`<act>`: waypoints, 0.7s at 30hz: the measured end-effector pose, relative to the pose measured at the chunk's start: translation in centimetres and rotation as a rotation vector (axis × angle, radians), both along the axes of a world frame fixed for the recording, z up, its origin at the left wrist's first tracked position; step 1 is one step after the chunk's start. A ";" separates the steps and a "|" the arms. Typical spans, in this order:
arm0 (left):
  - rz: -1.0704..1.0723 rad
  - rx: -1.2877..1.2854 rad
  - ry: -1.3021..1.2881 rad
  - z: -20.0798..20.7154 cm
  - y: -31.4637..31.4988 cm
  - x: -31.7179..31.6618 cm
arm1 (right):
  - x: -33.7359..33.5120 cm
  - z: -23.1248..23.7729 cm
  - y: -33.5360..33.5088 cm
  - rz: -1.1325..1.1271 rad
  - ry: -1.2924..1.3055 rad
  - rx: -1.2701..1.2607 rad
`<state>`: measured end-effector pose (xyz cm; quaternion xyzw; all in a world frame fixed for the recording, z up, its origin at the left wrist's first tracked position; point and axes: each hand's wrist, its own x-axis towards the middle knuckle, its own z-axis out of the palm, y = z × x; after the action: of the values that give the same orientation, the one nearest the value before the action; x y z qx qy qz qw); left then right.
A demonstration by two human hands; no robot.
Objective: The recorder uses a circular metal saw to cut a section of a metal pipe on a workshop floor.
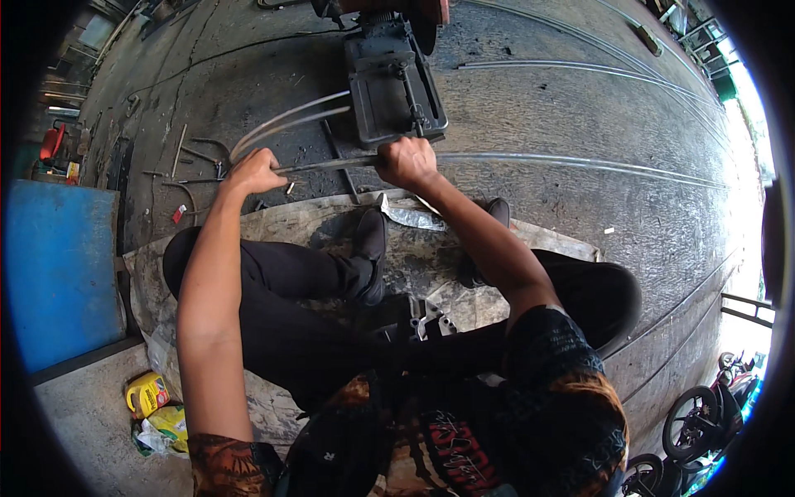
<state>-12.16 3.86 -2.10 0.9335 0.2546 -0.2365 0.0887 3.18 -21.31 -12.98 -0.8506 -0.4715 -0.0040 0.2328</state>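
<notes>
Long thin metal rods (580, 163) run across in front of me and stretch far off to the right. My left hand (255, 172) is closed around them near their left part. Closer to the middle, my right hand (406, 162) makes a fist over the same rods, just short of the vise screw (411, 103); its fingertips are hidden. Beyond my hands stands a cut-off saw with a dark metal base (377, 103) and a red upper body (431, 12). Two curved metal strips (290, 120) reach from beside my left hand toward the base's left side.
More long rods (571, 66) lie on the floor at the far right. Scattered bar offcuts (180, 151) are on the left, near a blue panel (62, 273). A yellow container (147, 394) stands at lower left. A worn sheet (323, 219) lies under my feet; motorcycles (691, 421) are at lower right.
</notes>
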 end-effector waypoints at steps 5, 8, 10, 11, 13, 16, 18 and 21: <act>0.040 0.025 -0.038 -1.1 1.4 -2.6 | -2.1 0.7 1.4 0.077 0.100 -0.153; 0.029 0.040 0.016 -1.4 1.8 -2.0 | -1.8 -0.1 1.7 0.104 0.050 -0.168; 0.013 0.035 -0.049 -1.5 2.4 -2.0 | -1.0 0.1 2.3 0.077 0.068 -0.132; 0.019 0.033 -0.050 -1.6 2.8 -2.1 | -0.8 0.4 2.4 0.082 0.066 -0.134; 0.004 0.033 -0.218 -1.5 3.1 -2.0 | -0.3 1.3 2.5 0.079 0.045 -0.057; 0.024 0.062 -0.350 -0.5 2.8 -1.3 | 1.2 2.1 3.1 0.070 0.009 -0.073; -0.007 0.093 -0.522 -1.9 3.3 -1.4 | 1.9 2.5 3.7 0.036 0.002 -0.029; -0.061 0.155 -0.602 -1.8 3.4 -1.0 | 2.3 2.3 4.0 0.088 -0.061 0.023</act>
<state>-13.21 7.24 -3.87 0.9728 0.2060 0.0679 0.0816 5.46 -17.26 -10.71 -0.8258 -0.5153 -0.0248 0.2280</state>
